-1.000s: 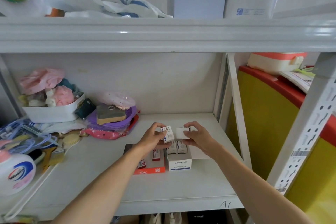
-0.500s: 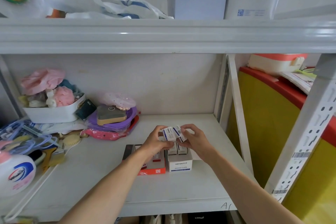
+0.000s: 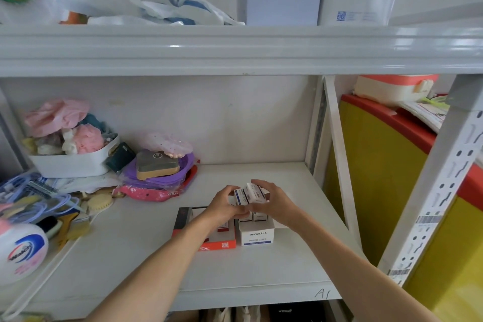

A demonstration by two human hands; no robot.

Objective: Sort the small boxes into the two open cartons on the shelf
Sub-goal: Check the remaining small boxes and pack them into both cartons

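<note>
Two open cartons sit side by side on the middle shelf: a red-and-black carton (image 3: 217,244) on the left and a white paper-clip carton (image 3: 257,236) on the right, each with small boxes standing inside. Just above the white carton, my left hand (image 3: 224,204) and my right hand (image 3: 271,201) are pressed together around two small white boxes with blue print (image 3: 249,193). The left hand grips the left box, the right hand the right one. The hands hide most of the cartons' contents.
A purple bowl with a brown sponge (image 3: 156,167) and a white basket of pink cloths (image 3: 70,162) crowd the shelf's left. A lotion bottle (image 3: 21,251) stands at front left. A slanted upright (image 3: 337,149) bounds the right; the upper shelf (image 3: 235,49) overhangs.
The two hands came together from slightly apart, and the two small boxes now lie side by side between them, a little lower over the white carton.
</note>
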